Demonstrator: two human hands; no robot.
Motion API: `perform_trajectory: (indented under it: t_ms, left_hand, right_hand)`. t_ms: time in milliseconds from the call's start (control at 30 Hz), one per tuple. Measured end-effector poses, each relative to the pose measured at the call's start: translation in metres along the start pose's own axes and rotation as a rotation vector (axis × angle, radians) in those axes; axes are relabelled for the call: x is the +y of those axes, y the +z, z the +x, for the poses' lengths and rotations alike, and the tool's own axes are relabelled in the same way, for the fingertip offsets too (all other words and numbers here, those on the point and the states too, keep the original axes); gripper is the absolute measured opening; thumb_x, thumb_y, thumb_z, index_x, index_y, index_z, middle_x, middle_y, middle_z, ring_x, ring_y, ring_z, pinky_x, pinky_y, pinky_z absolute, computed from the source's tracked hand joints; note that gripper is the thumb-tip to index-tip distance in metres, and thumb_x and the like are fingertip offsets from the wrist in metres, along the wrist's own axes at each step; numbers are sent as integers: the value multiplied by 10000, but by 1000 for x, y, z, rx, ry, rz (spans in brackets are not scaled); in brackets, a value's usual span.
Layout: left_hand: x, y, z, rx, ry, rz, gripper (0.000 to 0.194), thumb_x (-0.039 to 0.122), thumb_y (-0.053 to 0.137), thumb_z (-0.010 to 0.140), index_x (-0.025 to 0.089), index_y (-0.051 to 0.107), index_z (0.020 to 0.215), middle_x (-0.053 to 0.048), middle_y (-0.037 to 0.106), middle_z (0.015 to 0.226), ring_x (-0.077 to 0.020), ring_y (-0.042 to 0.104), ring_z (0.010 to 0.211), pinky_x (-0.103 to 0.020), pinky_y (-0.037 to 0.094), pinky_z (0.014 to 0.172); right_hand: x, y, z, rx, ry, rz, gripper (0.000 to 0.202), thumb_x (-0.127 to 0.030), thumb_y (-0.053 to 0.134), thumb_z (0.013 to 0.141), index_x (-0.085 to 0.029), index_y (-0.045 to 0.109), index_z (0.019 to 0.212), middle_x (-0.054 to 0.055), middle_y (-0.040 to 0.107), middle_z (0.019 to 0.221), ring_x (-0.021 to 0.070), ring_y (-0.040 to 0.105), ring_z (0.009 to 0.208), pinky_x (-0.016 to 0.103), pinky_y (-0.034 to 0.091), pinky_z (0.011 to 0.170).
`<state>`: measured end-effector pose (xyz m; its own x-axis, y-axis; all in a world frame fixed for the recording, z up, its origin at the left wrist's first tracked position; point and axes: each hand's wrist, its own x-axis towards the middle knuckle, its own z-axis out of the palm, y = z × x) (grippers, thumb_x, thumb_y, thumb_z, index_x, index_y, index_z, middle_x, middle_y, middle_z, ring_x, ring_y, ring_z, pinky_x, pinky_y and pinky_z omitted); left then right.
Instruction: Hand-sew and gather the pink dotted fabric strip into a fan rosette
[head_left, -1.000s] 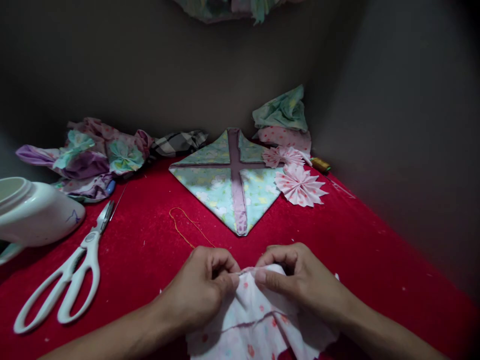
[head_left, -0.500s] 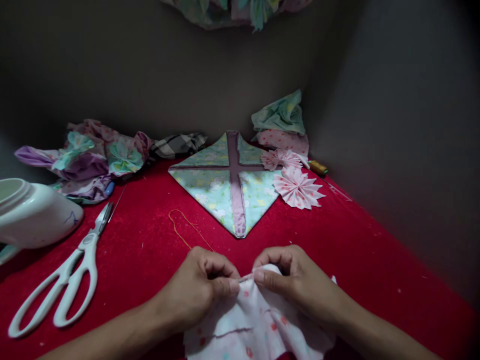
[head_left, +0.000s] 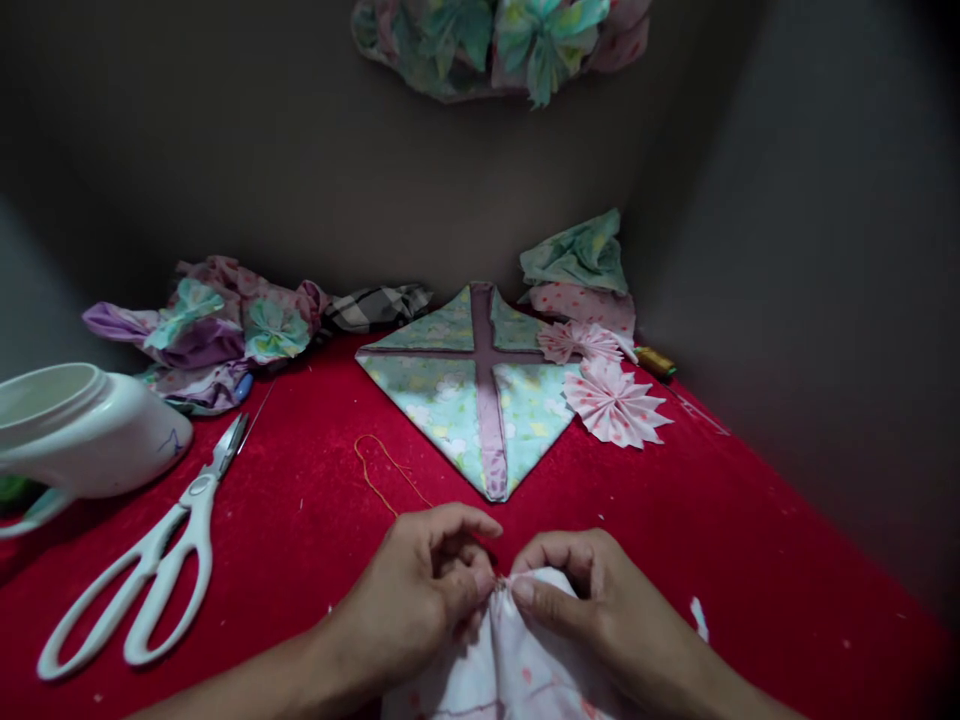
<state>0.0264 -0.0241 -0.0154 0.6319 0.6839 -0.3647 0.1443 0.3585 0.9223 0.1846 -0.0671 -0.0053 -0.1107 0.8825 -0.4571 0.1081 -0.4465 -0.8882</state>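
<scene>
White cloth with red-pink spots (head_left: 525, 660) hangs between my hands at the bottom centre, gathered at its top edge. My left hand (head_left: 431, 585) pinches that edge between thumb and a finger, its index finger raised and stretched to the right. Close beside it, my right hand (head_left: 581, 590) grips the same edge with thumb and curled fingers. An orange thread (head_left: 365, 462) loops on the red cloth and runs behind my left hand. No needle can be made out in the fingers.
White-handled scissors (head_left: 169, 550) and a white ceramic vessel (head_left: 97, 430) lie left. Ahead is a folded green fabric diamond (head_left: 450, 400), with pleated pink rosettes (head_left: 615, 400) and a gold thread spool (head_left: 655, 361) at its right. Fabric pieces (head_left: 225, 330) are heaped at the back left.
My left index finger has lifted off the cloth. My hands are closer together, and the cloth's edge looks more bunched. The whole view has shifted, with things appearing lower and further right.
</scene>
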Motion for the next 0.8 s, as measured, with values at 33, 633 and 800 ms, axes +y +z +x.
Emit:
perform_trajectory:
  t_ms: [33,633,800]
  left_hand:
    - [0,0,-1,-20,23,-4,269,258,566,713,136,516,947,28,507,623,-96,461,463,-236,392,452]
    - [7,10,-16,64,870,778,104,60,393,726,143,456,714,-57,473,687,-152,450,614,-250,323,501]
    - [28,8,-18,154,363,-45,155,239,371,871,181,410,733,7,512,595,-65,399,378,-172,290,368]
  right_hand:
    - [-1,0,0,-2,-3,2,211,-340,577,622,-130,567,617,-18,484,538,97,396,497,209,295,472]
    - [13,5,1,30,-165,-78,152,-297,585,666,-149,587,630,14,549,620,149,479,613,241,369,550]
    - [9,6,-1,32,-125,-58,189,-307,555,704,-140,637,673,27,594,639,151,513,616,244,375,567]
